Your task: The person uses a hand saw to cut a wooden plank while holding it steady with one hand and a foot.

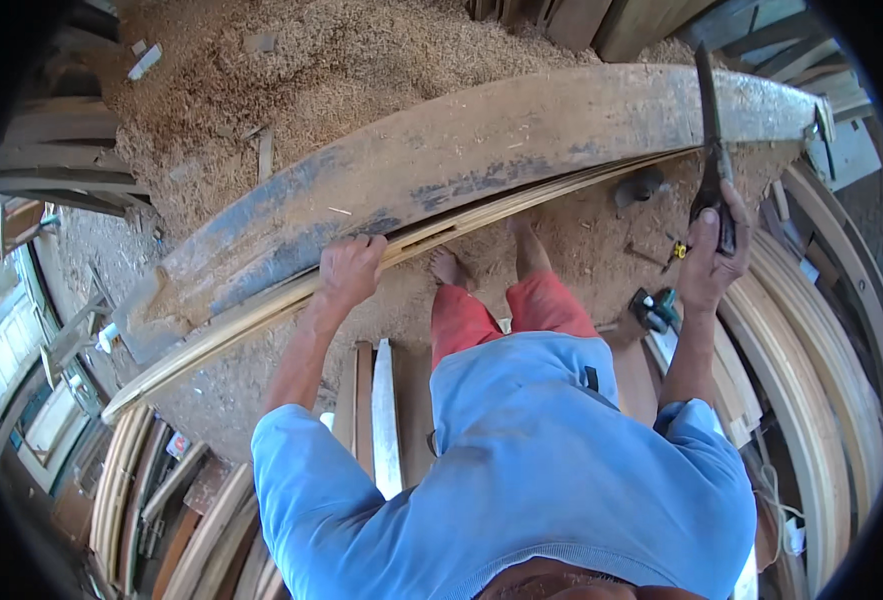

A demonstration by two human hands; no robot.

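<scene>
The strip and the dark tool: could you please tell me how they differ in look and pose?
The strip is pale and long; the tool is dark and much shorter. The strip runs crosswise; the tool points forward. The left hand grips the strip; the right hand holds the tool. Both are narrow.

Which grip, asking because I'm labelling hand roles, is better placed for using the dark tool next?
Probably the right grip: it holds the dark tool, narrow end pointing away from the body. The left grip is occupied on the long wooden strip.
</scene>
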